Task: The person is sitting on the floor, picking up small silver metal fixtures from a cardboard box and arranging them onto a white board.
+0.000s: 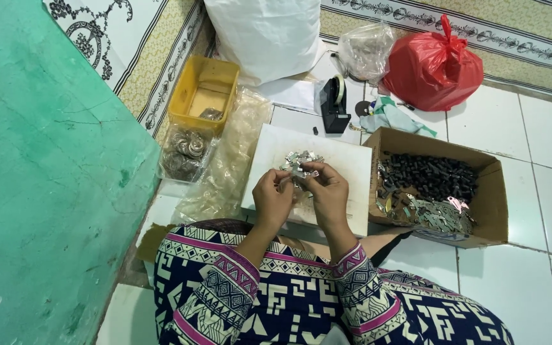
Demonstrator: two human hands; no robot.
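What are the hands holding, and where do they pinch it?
Both the left hand and right hand pinch a small silvery metal piece by its ends with fingertips.

Board (346, 167) on floor, in front of person's knees. Small metal pieces (299, 160) piled on board, near far edge. Left hand (272, 198) and right hand (328, 193) side by side above board, just before pile. Cardboard box (488, 206) right of board, touching it; small parts (429, 188) inside. Tape holder (334, 105) behind board. Tub (203, 94) behind and left of board. Bag of round bits (184, 153) just before tub. Tied bag (434, 66) behind box. Big sack (268, 35) behind tape holder. Wall (46, 191) on left.
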